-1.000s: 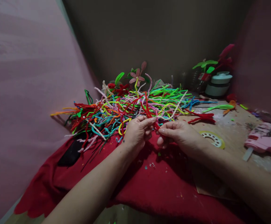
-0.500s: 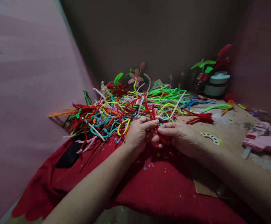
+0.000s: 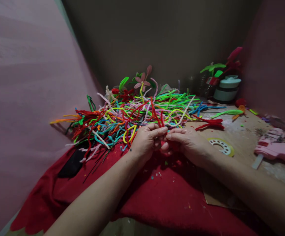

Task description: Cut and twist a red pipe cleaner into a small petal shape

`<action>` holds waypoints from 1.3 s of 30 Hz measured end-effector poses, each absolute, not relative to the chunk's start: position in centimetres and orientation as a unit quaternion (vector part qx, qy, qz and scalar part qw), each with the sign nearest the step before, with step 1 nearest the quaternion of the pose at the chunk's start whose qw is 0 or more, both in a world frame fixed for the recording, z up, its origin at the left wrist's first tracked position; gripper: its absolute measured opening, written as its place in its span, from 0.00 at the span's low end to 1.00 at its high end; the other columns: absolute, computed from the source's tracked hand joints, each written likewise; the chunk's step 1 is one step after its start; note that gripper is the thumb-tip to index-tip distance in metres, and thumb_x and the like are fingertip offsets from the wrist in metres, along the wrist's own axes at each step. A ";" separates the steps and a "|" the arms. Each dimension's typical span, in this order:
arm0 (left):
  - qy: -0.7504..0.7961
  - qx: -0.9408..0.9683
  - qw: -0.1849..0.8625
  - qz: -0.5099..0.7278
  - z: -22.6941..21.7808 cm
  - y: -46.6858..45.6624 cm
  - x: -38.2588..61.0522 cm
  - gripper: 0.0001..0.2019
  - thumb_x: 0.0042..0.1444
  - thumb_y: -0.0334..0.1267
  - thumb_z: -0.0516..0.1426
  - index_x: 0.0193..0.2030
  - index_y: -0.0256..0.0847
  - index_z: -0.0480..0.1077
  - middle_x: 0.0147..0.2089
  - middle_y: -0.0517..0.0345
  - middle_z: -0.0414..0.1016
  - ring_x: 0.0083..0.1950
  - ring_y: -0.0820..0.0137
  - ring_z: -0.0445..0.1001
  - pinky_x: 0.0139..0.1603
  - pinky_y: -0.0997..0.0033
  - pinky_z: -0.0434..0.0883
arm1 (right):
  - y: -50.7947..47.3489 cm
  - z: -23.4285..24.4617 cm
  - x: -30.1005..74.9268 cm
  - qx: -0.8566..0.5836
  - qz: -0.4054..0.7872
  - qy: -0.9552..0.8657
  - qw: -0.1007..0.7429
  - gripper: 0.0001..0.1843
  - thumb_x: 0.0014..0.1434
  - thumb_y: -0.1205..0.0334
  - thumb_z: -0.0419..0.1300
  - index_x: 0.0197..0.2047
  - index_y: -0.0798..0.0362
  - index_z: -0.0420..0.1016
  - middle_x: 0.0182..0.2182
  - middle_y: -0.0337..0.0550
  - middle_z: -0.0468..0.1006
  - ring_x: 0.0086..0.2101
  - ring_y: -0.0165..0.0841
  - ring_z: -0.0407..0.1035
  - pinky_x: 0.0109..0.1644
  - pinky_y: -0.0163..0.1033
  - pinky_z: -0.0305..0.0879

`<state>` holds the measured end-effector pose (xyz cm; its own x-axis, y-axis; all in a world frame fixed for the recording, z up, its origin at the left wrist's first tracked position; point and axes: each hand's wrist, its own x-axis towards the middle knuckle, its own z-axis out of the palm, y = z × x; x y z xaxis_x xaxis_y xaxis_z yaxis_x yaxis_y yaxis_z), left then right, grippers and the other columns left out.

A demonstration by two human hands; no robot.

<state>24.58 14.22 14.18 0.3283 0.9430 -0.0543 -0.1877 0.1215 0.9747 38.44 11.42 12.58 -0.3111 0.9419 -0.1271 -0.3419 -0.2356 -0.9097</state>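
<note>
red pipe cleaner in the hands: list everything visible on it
The red pipe cleaner is a thin fuzzy stem, bent so that two strands stand up from the pinch, tilted left. The left hand and right hand both pinch its lower part, close together; below that it is mostly hidden. It is held above the red cloth, just in front of the pile of coloured pipe cleaners. Whether its tips touch that pile cannot be told.

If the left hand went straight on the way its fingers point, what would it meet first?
Most likely the right hand, whose fingertips nearly touch those of the left hand around the red pipe cleaner both pinch; depth is hard to judge.
</note>
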 end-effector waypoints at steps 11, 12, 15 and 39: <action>0.382 0.644 0.510 0.423 15.0 13.9 23.9 0.05 0.48 0.37 0.61 0.28 0.37 0.71 0.21 0.64 0.66 0.19 0.80 0.59 0.20 0.79 0.57 | 11.9 12.8 39.1 -0.372 0.681 -0.420 0.471 0.04 0.49 0.65 0.59 0.25 0.56 0.70 0.19 0.43 0.76 0.20 0.30 0.69 0.27 0.35 0.66; 0.375 0.661 0.483 0.436 14.9 14.0 23.8 0.04 0.48 0.35 0.61 0.30 0.38 0.73 0.22 0.63 0.66 0.21 0.80 0.61 0.22 0.79 0.59 | 11.9 12.9 39.1 -0.371 0.680 -0.424 0.470 0.04 0.49 0.65 0.59 0.25 0.56 0.70 0.19 0.43 0.76 0.20 0.30 0.69 0.26 0.35 0.65; 0.348 0.716 0.391 0.462 14.6 14.5 23.4 0.05 0.48 0.34 0.61 0.33 0.43 0.77 0.30 0.60 0.67 0.30 0.76 0.65 0.32 0.77 0.63 | 11.9 13.2 39.3 -0.366 0.679 -0.445 0.455 0.04 0.47 0.65 0.59 0.24 0.56 0.71 0.18 0.43 0.76 0.19 0.29 0.68 0.25 0.35 0.65; 0.343 0.451 0.796 0.214 15.8 14.0 22.5 0.08 0.41 0.36 0.61 0.22 0.33 0.68 0.18 0.61 0.61 0.19 0.78 0.58 0.23 0.75 0.58 | 9.7 13.6 39.1 -0.391 0.003 -0.824 0.410 0.12 0.55 0.66 0.50 0.22 0.54 0.67 0.19 0.42 0.67 0.23 0.29 0.59 0.30 0.36 0.52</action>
